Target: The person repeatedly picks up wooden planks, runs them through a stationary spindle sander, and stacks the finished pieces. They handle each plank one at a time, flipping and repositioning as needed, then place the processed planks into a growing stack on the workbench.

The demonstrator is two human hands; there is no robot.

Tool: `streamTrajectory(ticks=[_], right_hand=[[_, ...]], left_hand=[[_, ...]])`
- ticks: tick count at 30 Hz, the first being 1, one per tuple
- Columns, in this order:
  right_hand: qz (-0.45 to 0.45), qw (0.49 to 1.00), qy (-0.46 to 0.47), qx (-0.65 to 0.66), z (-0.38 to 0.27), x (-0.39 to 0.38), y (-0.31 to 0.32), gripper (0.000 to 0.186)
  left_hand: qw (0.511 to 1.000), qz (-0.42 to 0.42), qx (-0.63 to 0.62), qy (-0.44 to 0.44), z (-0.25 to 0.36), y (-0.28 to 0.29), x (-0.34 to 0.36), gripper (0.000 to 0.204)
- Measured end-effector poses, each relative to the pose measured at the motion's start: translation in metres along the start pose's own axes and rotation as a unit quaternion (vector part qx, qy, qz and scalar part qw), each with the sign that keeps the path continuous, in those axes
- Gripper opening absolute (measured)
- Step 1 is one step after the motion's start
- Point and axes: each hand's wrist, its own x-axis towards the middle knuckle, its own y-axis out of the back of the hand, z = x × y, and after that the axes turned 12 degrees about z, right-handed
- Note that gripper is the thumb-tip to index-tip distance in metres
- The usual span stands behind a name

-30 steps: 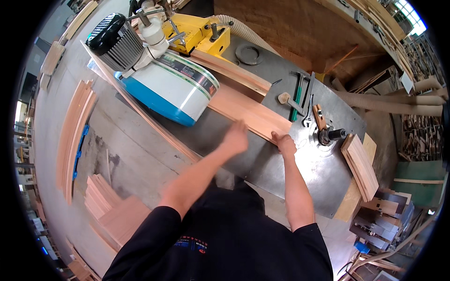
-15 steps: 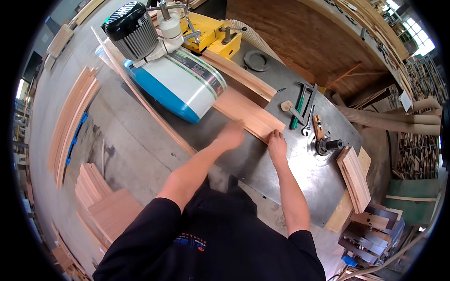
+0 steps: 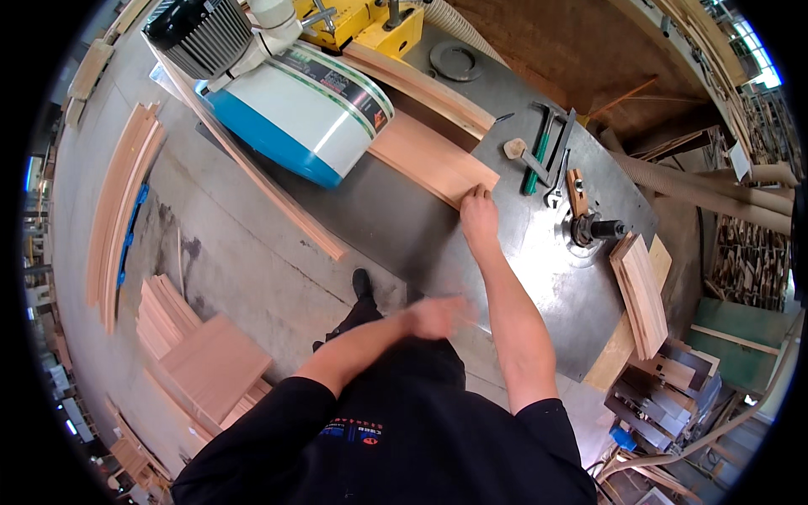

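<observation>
A flat wooden board (image 3: 429,164) lies on the steel machine table (image 3: 370,206), its far part running under a white-and-blue power feeder (image 3: 295,118). My right hand (image 3: 479,217) has its fingers bent over the board's near end, gripping the edge close to the corner. Away from the board, my left hand (image 3: 438,317) hangs in front of my body near the table's front edge. Motion smears its fingers, and I see nothing held in it. Along the board's far side runs a thicker wooden fence strip (image 3: 421,88).
Right of the board lie a green-handled hammer (image 3: 539,156), an adjustable wrench (image 3: 556,189) and a black spindle (image 3: 604,229). Stacked wood pieces (image 3: 637,295) sit at the table's right end. More boards (image 3: 215,366) are piled on the floor at left.
My left hand has left the board's near side and swung back toward my body. My right hand stays at the board's end. The whole view has shifted slightly.
</observation>
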Motion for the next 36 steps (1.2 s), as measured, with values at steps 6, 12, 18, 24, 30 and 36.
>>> streamTrajectory(ticks=[6,12,18,24,30,36], right_hand=[[0.032,0.999,-0.001,-0.003,-0.002,0.001,-0.028,0.034],[-0.068,0.994,0.076,0.028,-0.007,0.029,-0.007,0.032],[-0.088,0.993,0.054,0.063,-0.020,0.036,-0.007,0.023],[-0.113,0.989,0.082,0.042,-0.040,0.052,-0.007,0.017],[-0.029,0.996,0.061,0.066,-0.053,0.054,-0.032,0.012],[-0.037,0.998,-0.028,0.053,-0.076,0.062,-0.030,0.022]], left_hand=[[0.971,-0.203,0.120,0.036,0.022,-0.004,-0.006,0.019],[0.822,0.029,0.288,0.491,0.030,0.108,-0.116,0.031],[0.524,0.576,0.120,0.616,0.055,0.145,-0.328,0.032],[0.393,0.635,-0.019,0.665,0.119,0.101,-0.442,0.032],[0.375,0.642,-0.044,0.667,0.136,0.103,-0.513,0.032],[0.355,0.666,-0.088,0.650,0.127,0.185,-0.586,0.031]])
